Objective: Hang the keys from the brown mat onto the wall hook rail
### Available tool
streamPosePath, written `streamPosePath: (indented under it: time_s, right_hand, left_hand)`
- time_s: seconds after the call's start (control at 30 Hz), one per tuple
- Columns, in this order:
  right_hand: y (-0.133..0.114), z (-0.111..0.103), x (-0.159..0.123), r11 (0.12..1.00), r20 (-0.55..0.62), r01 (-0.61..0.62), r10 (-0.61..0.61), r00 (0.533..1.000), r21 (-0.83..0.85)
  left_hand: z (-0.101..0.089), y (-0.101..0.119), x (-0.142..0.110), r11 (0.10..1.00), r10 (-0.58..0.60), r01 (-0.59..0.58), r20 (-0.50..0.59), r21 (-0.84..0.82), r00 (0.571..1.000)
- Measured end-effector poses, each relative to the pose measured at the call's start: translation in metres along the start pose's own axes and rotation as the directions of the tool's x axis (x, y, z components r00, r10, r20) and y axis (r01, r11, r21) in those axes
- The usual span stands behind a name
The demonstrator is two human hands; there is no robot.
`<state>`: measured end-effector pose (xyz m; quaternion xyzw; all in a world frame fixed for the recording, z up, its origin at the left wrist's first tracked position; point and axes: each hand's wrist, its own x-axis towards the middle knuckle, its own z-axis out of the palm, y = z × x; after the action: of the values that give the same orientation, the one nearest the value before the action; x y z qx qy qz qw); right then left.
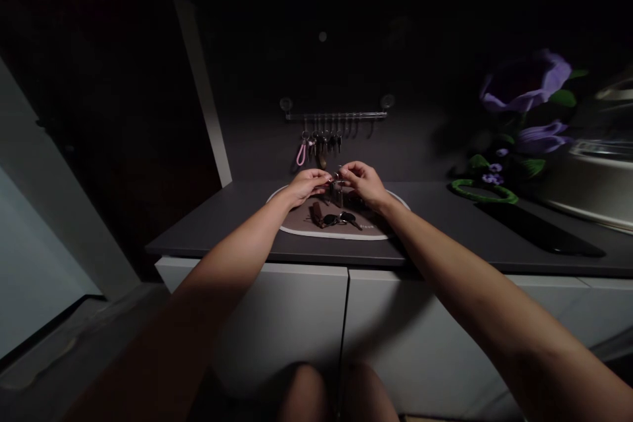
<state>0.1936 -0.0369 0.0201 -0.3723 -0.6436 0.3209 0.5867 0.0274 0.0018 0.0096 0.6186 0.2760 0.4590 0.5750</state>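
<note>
My left hand (pixel 307 186) and my right hand (pixel 364 183) meet over an oval brown mat with a pale rim (pixel 297 221). Fingertips of both hands are pinched on a small metal key ring (pixel 337 176). Below it hang what look like keys, dim and partly hidden. On the mat, nearer to me, lies a pair of dark sunglasses (pixel 340 219). A dark brown piece (pixel 317 212) sits at their left end; its kind is unclear. Some dark thing beneath my right hand is mostly covered.
Behind the mat a clear rail (pixel 336 116) with hooks holds several keys (pixel 325 138) and a pink loop strap (pixel 301 153). To the right stand purple flowers (pixel 527 89), a green ring (pixel 483 192), a flat black object (pixel 539 229) and a large pale appliance (pixel 598 178).
</note>
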Motion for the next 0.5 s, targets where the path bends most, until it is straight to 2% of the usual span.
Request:
streamPosePath:
  time_s: [0.2,0.5]
  right_hand:
    - [-0.0006,-0.0010,0.0004,0.994,0.007,-0.051,0.050,0.999,0.101]
    - [-0.0008,-0.0041,0.0024,0.993,-0.063,-0.055,0.062,0.996,0.103]
  left_hand:
    - [0.0028,0.0003,-0.0004,0.999,0.033,-0.033,0.022,0.017,0.999]
    - [0.0077,-0.0009,0.0010,0.991,0.106,-0.096,-0.104,0.096,0.989]
